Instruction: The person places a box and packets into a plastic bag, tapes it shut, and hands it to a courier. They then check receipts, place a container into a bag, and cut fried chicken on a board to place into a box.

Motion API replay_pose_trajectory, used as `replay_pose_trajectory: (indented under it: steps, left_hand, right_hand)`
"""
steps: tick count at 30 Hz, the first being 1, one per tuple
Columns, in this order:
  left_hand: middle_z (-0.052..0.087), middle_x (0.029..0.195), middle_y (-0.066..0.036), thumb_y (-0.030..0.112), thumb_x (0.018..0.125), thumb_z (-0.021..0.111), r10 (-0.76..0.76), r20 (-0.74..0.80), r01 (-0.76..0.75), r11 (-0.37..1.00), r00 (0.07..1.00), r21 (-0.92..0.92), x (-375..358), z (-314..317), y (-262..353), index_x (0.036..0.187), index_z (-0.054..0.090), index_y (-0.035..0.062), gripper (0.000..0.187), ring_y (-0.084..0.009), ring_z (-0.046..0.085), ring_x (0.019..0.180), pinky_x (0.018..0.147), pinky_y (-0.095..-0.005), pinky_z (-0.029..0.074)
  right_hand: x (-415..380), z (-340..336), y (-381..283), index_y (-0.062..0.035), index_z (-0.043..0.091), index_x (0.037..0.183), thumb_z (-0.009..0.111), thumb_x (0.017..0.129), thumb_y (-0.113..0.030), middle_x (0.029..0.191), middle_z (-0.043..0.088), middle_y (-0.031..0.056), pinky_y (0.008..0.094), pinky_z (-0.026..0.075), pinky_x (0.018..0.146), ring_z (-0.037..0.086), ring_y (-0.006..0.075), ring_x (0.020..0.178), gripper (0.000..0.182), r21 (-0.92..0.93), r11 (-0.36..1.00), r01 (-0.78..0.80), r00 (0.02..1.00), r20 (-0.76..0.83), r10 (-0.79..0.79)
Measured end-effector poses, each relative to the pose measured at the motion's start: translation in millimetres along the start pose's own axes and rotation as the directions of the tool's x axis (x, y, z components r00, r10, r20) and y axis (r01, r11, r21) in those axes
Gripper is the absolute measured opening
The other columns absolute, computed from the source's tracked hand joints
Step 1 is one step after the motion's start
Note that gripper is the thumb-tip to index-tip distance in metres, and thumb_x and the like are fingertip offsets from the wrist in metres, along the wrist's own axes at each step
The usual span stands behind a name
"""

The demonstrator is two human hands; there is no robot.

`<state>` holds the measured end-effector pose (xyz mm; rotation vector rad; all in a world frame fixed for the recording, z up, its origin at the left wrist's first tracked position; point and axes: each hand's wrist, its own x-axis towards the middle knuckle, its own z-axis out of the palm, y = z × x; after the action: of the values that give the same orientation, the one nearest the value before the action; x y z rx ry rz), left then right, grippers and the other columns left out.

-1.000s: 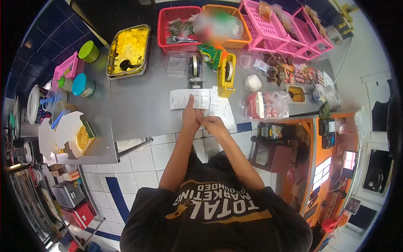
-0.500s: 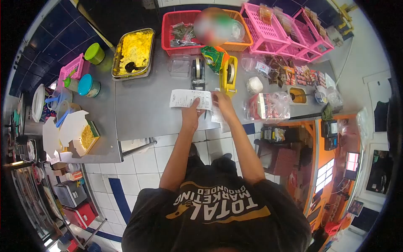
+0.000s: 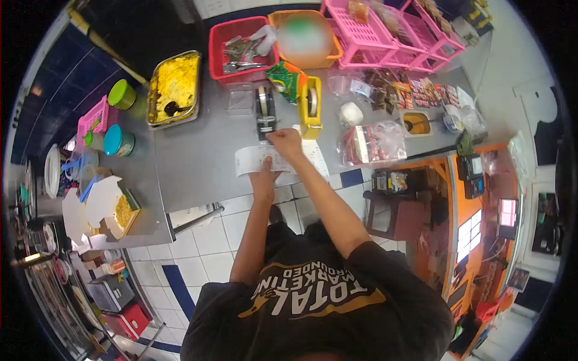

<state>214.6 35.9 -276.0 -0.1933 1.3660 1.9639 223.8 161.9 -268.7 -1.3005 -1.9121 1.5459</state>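
Note:
My left hand (image 3: pixel 263 182) grips a white printed receipt (image 3: pixel 248 161), its thumb lying on top of the paper, near the counter's front edge. Just above it, my right hand (image 3: pixel 287 144) has its fingertips pinched at the front end of a black tape dispenser (image 3: pixel 265 114). Whatever is between those fingertips is too small to make out. A second paper slip (image 3: pixel 314 157) lies partly under my right wrist. Beside the black dispenser stands a yellow tape dispenser (image 3: pixel 311 109), with a green and orange packet (image 3: pixel 285 81) behind them.
A metal tray of yellow food (image 3: pixel 176 90) with a dark spoon sits at the back left of the steel counter (image 3: pixel 198 162). Red (image 3: pixel 218 51) and orange baskets (image 3: pixel 337 51) and pink racks (image 3: pixel 361 36) line the back. An open food box (image 3: pixel 123 213) stands left; a bagged red-and-white box (image 3: pixel 361 144) right.
My right hand has left the papers and moved up and left to the black dispenser's front end. My left hand has lowered with the receipt. The camera view has shifted.

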Motion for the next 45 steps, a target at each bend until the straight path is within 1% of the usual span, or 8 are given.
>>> replay_pose_trajectory:
  steps: [2,7,10,14,21,29,35,45]
  left_hand:
    - [0.063,0.108,-0.015,0.011,0.091,0.062,0.033,-0.022,-0.029,0.984,0.999,0.178,4.3,-12.6,-6.0,0.119,0.053,-0.0054,0.033,-0.0223,0.065,0.082,0.067,-0.0367,0.06]
    - [0.066,0.069,-0.011,0.014,0.094,0.057,0.284,0.227,-0.363,0.754,0.932,0.547,-69.9,18.1,40.5,0.087,0.066,-0.0089,0.025,-0.018,0.063,0.055,0.05,-0.0306,0.052]
    - [0.068,0.078,-0.008,0.01,0.092,0.061,0.042,0.54,-0.488,0.489,0.841,0.723,-114.1,44.3,43.1,0.096,0.066,-0.0045,0.016,-0.013,0.063,0.058,0.048,-0.0301,0.049]
    - [0.067,0.077,-0.015,0.007,0.087,0.064,0.236,0.911,-0.926,0.255,0.339,0.279,-172.3,166.7,-3.3,0.092,0.066,0.0014,0.008,-0.0277,0.066,0.062,0.056,-0.0359,0.05]
    - [0.062,0.067,-0.014,0.009,0.091,0.06,0.42,0.564,-0.701,0.375,0.712,0.606,-137.4,286.3,-130.3,0.085,0.054,0.001,0.012,-0.0266,0.064,0.057,0.054,-0.0381,0.049]
    - [0.065,0.063,-0.012,0.012,0.093,0.061,0.285,0.057,-0.261,0.758,0.957,0.597,-150.0,277.0,-143.1,0.083,0.054,-0.0034,0.02,-0.015,0.06,0.044,0.039,-0.026,0.046]
    - [0.063,0.064,-0.015,0.007,0.093,0.061,0.274,0.005,-0.262,0.914,0.962,0.309,-147.7,262.4,-161.2,0.089,0.039,0.002,0.023,-0.0187,0.064,0.051,0.044,-0.0306,0.053]
    - [0.063,0.083,-0.019,-0.002,0.095,0.051,0.47,0.187,-0.499,0.851,0.863,0.165,-134.2,242.7,-191.2,0.099,0.027,0.0053,0.025,-0.025,0.069,0.07,0.063,-0.0323,0.058]
  right_hand:
    - [7.3,19.3,28.5,-0.002,0.072,0.076,0.073,0.076,-0.026,0.067,0.066,0.0092,0.032,0.05,0.064,0.065,0.0181,0.066,0.024,-0.396,0.902,0.172,0.966,-0.111,-0.233]
    - [-54.5,-25.5,2.5,-0.0016,0.062,0.091,0.061,0.088,-0.01,0.075,0.066,0.0095,0.0312,0.05,0.064,0.063,0.0169,0.067,0.009,0.189,0.92,0.342,0.933,-0.189,-0.308]
    - [-125.8,-144.9,-38.4,-0.0023,0.058,0.098,0.056,0.094,-0.007,0.074,0.061,0.0046,0.0274,0.047,0.062,0.055,0.0103,0.065,0.007,0.177,0.924,0.338,0.932,-0.201,-0.302]
    - [-132.0,-289.6,-4.1,-0.0037,0.056,0.099,0.055,0.096,-0.008,0.081,0.057,-0.0003,0.0206,0.041,0.059,0.049,0.004,0.068,0.006,0.118,0.873,0.472,0.764,-0.55,-0.339]
    - [31.8,-388.5,45.7,-0.0028,0.059,0.098,0.06,0.092,-0.01,0.081,0.064,0.0082,0.0294,0.047,0.066,0.062,0.0186,0.074,0.009,-0.106,0.869,0.484,0.87,-0.047,-0.49]
    - [72.2,-360.9,41.2,-0.0051,0.062,0.093,0.066,0.085,-0.02,0.093,0.065,0.0109,0.0398,0.049,0.07,0.062,0.0326,0.08,0.018,-0.236,0.651,0.721,0.673,0.459,-0.58]
    - [126.3,-346.4,67.7,-0.0001,0.067,0.092,0.071,0.081,-0.021,0.079,0.066,0.0044,0.0297,0.048,0.065,0.059,0.0119,0.07,0.024,-0.077,0.892,0.445,0.637,0.727,-0.255]
    - [138.1,-352.4,43.7,-0.0023,0.069,0.095,0.071,0.08,-0.025,0.074,0.063,0.0009,0.029,0.046,0.054,0.056,0.0105,0.065,0.027,-0.271,0.937,0.221,0.528,0.841,0.119]
